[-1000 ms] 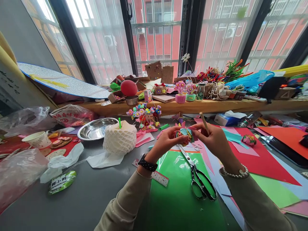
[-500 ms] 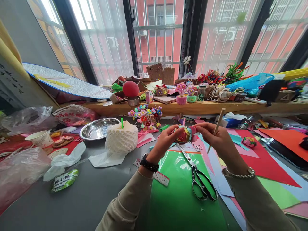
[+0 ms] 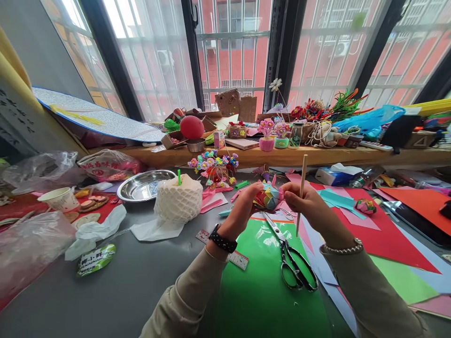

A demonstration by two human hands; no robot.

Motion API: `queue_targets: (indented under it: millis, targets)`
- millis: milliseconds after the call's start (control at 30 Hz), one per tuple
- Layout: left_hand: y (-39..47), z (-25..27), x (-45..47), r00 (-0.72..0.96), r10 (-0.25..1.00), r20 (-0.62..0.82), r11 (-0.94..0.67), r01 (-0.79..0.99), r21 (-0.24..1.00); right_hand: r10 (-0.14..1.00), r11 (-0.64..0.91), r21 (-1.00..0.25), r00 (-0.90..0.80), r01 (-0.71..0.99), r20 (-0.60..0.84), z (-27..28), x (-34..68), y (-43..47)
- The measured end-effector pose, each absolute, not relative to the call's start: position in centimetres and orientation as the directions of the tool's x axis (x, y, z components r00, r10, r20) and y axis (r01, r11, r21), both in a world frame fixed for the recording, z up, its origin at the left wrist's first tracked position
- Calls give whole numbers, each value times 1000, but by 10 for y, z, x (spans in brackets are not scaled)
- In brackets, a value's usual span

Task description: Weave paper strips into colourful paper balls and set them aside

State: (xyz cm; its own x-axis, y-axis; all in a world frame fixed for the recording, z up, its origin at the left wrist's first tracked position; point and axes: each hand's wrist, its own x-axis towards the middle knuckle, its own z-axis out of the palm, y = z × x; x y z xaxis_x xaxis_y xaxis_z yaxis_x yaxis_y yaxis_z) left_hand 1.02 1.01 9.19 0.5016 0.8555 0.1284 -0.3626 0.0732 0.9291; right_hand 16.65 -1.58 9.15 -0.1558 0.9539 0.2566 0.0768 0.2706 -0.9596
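Note:
My left hand (image 3: 245, 206) is closed around a small ball of folded coloured paper (image 3: 270, 197), blue, yellow, red and pink. At the ball's right side, my right hand (image 3: 306, 203) pinches a bit of pink paper against it. A thin wooden stick (image 3: 303, 176) also sits in my right hand, nearly upright. Below both hands, black-handled scissors (image 3: 294, 263) lie on a green sheet (image 3: 260, 300), blades pointing away from me. A similar paper ball (image 3: 365, 206) rests on red paper (image 3: 378, 241) to the right.
A coconut in white foam netting (image 3: 179, 199) stands left of my hands, with a metal bowl (image 3: 132, 192) behind it. Crocheted flowers (image 3: 214, 164) stand at the back near the wooden sill (image 3: 158, 157). A phone-like black slab (image 3: 416, 223) lies at right.
The paper ball has turned, showing more blue and yellow. My right hand has moved slightly left and down, and the stick has swung from slanted to nearly upright.

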Motion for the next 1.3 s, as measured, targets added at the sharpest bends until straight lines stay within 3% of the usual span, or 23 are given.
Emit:
queue_targets:
  millis: [267, 600, 667, 900, 1300]
  targets:
    - [9, 90, 12, 301, 899, 320, -310, -79, 947, 968, 203, -976, -168, 80, 187, 83, 160, -12]
    - [6, 90, 10, 426, 834, 352, -401, 29, 916, 959, 193, -978, -226, 83, 170, 82, 163, -12]
    - [6, 91, 9, 450, 831, 328, -372, 10, 928, 959, 216, -973, -203, 79, 197, 82, 162, -12]
    - [6, 94, 9, 595, 796, 108, -50, -113, 992, 879, 452, -892, -184, 26, 440, 75, 159, -11]
    - [-3, 97, 7, 571, 816, 95, -8, -154, 988, 856, 513, -855, -126, 79, 502, 74, 151, -16]
